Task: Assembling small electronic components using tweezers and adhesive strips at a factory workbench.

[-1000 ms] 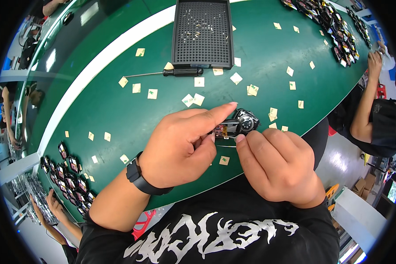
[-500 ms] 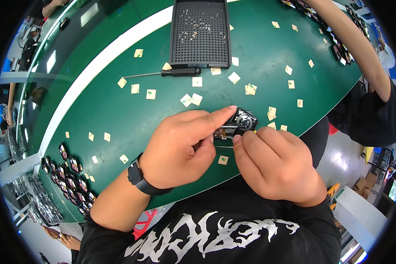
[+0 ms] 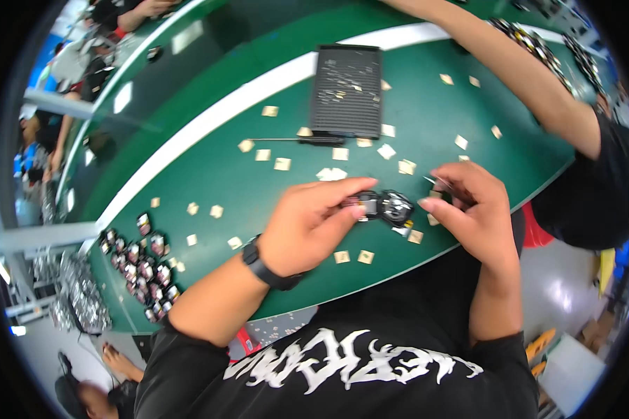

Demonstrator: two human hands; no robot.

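My left hand [image 3: 311, 220], with a black watch on the wrist, is closed on a small black electronic device [image 3: 397, 208], pinching its left side between thumb and fingers. The device has a round, lens-like part on its right, and fine parts at its left end are partly covered by my fingers. To the right of it, clear of the device, my right hand [image 3: 475, 206] is closed on a thin, pointed silver tool [image 3: 430, 179]. Most of the tool is hidden by the fingers, and motion blurs it.
A black ribbed tray [image 3: 346, 126] with small metal bits stands beyond my hands. Near it lies a black-handled screwdriver [image 3: 321, 140]. Small cream squares [image 3: 282, 164] are scattered over the green table. Several similar devices [image 3: 143, 269] cluster at left. Another person's arm [image 3: 517, 66] reaches over from the right.
My right hand has drawn away from the device, up and to the right, with the thin silver tool. My left hand still grips the device. The whole view has shifted.
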